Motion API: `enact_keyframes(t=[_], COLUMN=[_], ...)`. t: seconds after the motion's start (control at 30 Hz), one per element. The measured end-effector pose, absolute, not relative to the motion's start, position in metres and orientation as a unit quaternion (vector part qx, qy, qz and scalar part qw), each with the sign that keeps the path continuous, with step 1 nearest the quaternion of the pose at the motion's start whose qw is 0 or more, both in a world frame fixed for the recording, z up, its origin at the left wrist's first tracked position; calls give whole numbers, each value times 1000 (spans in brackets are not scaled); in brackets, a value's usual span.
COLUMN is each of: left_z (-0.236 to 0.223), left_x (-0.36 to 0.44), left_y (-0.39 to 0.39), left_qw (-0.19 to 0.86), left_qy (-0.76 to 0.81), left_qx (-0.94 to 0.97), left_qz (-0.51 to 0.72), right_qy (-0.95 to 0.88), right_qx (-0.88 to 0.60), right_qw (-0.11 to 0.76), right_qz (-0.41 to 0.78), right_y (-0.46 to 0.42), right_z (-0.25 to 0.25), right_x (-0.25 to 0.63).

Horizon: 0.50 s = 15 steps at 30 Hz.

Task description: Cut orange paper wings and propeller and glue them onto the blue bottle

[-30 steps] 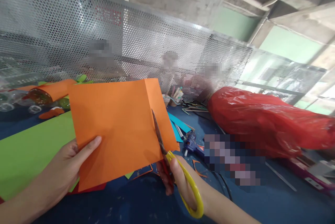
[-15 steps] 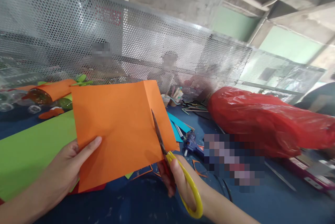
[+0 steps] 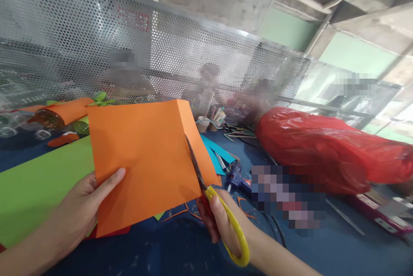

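An orange sheet of paper [image 3: 142, 160] is held up above the table, gripped along its left edge by my left hand [image 3: 93, 198], thumb on the front face. A fold line runs down near the sheet's right side. My right hand [image 3: 222, 220] is closed around the yellow handle of a pair of scissors [image 3: 232, 228]. One dark blade lies across the front of the paper along the right strip; the other blade is hidden behind the sheet. Light green paper [image 3: 41, 185] lies behind my left hand, and a bit of red paper [image 3: 112, 232] shows under the orange sheet.
A blue glue gun [image 3: 237, 177] and blue paper [image 3: 219, 155] lie right of the sheet on the blue table [image 3: 167, 250]. Cups of pens [image 3: 216, 119] stand behind. A red plastic bag [image 3: 316, 147] fills the right. An orange-wrapped bottle [image 3: 71, 111] lies at left, before a perforated metal screen [image 3: 200, 44].
The right strip of the orange paper has bent slightly, its top corner shifting left. My right fingers have moved a little around the scissors. My left hand has stayed in place.
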<state>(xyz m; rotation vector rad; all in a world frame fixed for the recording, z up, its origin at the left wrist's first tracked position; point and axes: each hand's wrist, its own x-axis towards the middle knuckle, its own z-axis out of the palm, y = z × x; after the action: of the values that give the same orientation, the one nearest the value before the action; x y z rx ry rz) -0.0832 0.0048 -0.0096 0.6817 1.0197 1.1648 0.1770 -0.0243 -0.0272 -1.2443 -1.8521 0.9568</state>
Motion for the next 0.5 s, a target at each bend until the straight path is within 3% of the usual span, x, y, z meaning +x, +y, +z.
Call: enact_keyframes(t=[0.5], left_z=[-9], left_x=[-82], left_y=[6], left_qw=[674], left_qy=[448], left_qx=[297], left_qz=[507], right_qy=[-704], right_qx=[-479], right_qw=[355], right_qz=[386], right_y=[-23], right_z=[-27], right_x=[176])
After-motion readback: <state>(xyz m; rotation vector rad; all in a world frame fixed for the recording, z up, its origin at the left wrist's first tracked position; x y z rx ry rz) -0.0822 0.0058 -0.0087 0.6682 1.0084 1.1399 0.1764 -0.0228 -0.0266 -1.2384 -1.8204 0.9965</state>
